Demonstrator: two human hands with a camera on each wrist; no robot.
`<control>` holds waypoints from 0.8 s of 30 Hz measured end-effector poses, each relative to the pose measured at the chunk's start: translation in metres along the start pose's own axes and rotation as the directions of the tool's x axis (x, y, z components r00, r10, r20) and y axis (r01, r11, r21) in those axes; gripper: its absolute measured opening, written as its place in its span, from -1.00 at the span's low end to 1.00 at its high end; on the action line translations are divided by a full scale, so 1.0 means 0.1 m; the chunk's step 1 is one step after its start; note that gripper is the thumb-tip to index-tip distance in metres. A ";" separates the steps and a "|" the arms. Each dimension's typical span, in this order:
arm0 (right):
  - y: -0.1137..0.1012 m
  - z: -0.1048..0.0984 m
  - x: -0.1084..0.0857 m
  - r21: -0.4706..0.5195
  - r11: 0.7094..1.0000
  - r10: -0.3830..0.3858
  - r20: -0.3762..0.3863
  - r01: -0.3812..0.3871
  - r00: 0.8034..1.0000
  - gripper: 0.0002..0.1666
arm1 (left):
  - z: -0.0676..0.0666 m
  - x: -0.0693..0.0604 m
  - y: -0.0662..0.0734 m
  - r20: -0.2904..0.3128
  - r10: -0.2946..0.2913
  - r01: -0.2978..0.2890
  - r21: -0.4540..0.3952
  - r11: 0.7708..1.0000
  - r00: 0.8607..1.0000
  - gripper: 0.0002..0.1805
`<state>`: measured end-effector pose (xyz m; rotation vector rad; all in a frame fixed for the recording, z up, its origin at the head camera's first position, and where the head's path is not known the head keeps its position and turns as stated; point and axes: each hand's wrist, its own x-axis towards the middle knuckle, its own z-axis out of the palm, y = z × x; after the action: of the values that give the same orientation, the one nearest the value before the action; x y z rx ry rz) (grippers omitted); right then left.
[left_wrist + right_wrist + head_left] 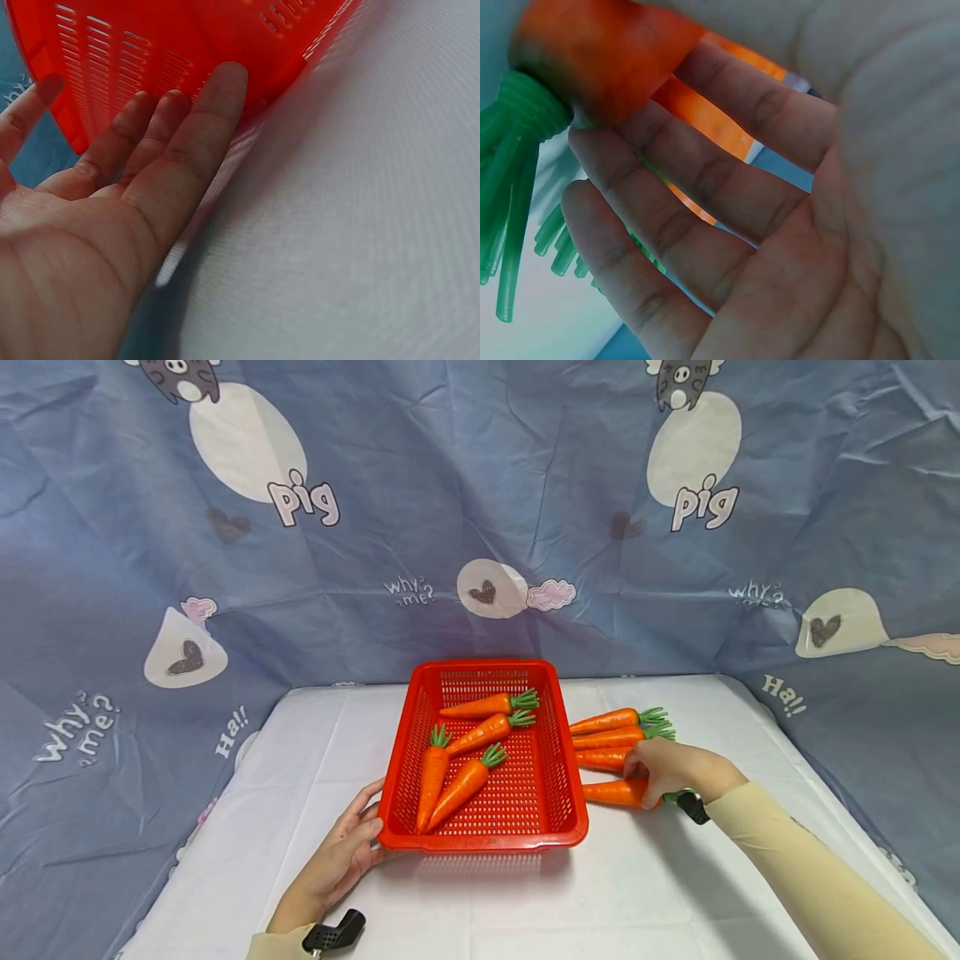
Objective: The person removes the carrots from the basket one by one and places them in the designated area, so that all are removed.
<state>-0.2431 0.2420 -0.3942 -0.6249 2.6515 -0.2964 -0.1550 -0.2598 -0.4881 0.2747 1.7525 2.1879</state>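
A red plastic basket point(560, 752) sits mid-table in the head view, holding several carrots point(459, 789) with green tops. At its near left corner is my left hand point(347, 852); in the left wrist view its fingers are extended along the perforated basket wall point(135, 60). Right of the basket, my right hand point(671, 768) pinches the thick end of the nearest loose carrot point(611, 792), which lies on the cloth. The right wrist view shows that carrot point(592, 60) close up, with fingertips against it and its green stems point(510, 195) hanging free.
Three more loose carrots point(603, 721) lie side by side beyond my right hand, close to the basket's right wall. White cloth point(315, 735) covers the table. A blue printed curtain point(480, 510) stands behind and on both sides.
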 end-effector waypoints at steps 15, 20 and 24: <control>0.03 0.01 0.02 0.017 1.000 0.018 -0.018 -0.018 1.000 -0.60 | -0.01 -0.01 -0.01 0.016 0.001 -0.001 -0.003 1.000 1.000 -0.34; 0.04 0.02 0.02 0.012 1.000 0.006 -0.035 -0.006 0.999 -0.60 | -0.02 0.00 -0.01 0.017 0.002 -0.002 -0.002 1.000 1.000 -0.34; 0.05 0.02 0.03 -0.001 1.000 -0.017 -0.058 0.017 0.998 -0.62 | -0.02 0.00 -0.01 0.016 0.001 -0.001 -0.002 1.000 1.000 -0.34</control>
<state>-0.2462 0.2453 -0.3986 -0.6489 2.7028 -0.3241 -0.1554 -0.2612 -0.4893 0.2917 1.7425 2.1817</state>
